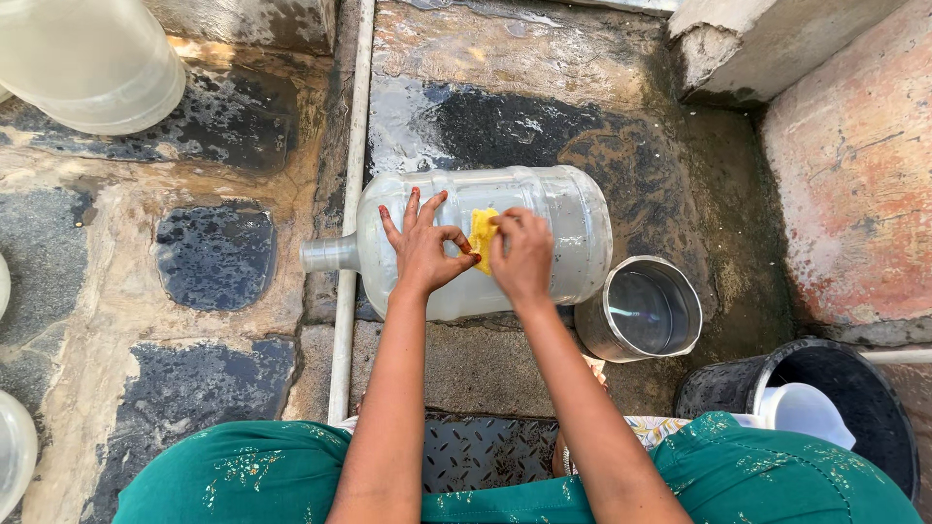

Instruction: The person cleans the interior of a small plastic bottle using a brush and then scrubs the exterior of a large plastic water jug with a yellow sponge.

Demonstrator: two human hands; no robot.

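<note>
We had the big clear plastic water jug (544, 209) lying sideways on the wet stone floor (194, 311), neck at 9 o'clock. Left hand (422, 247) spread flat on it, right hand (522, 254) pinching a yellow sponge (482, 233). It looked light, slick and roll-prone; we'd grab the neck.

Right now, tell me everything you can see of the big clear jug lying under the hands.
The jug is a large, clear plastic water bottle, ribbed and wet-looking, lying on its side on the wet stone floor. Its narrow uncapped neck points left, over a white pipe. It looks empty or nearly so. The left hand rests on its side, fingers spread; the right hand presses a yellow sponge against it. A metal pot stands by its base; contact is unclear.
</note>
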